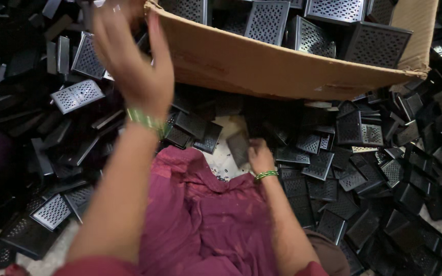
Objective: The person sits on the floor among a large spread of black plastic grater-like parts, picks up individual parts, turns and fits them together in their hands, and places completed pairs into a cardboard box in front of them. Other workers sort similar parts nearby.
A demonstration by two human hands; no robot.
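Head view, looking down. The left hand, upper left of the frame, is raised with its fingers spread and loose; motion blur smears the fingertips, and the top edge of the frame cuts them off. It grips nothing that I can make out. A green bangle circles that wrist.

The right hand, just below centre, is curled closed on a small dark flat plate, tilted on edge; thumb and fingers pinch its lower right side. The plate's surface is too dim to tell whether it is perforated. A thinner green bangle sits at this wrist.

The cardboard box spans the upper middle and right, tipped towards the viewer, brown, matt, its near wall slightly bowed. Its far walls run out of the frame at the top. Inside stand black boxy parts with lattice-pattern perforated faces, partly hidden by the near wall.

The floor all round is covered by a heap of black perforated panels, rectangular, thin, glossy where light catches them; at the left edge many sink into shadow and their shapes merge. One lighter-looking panel lies at centre left, face up. A pale speckled patch of floor shows beside the right hand. Maroon cloth, soft and creased, fills the bottom centre between the forearms.
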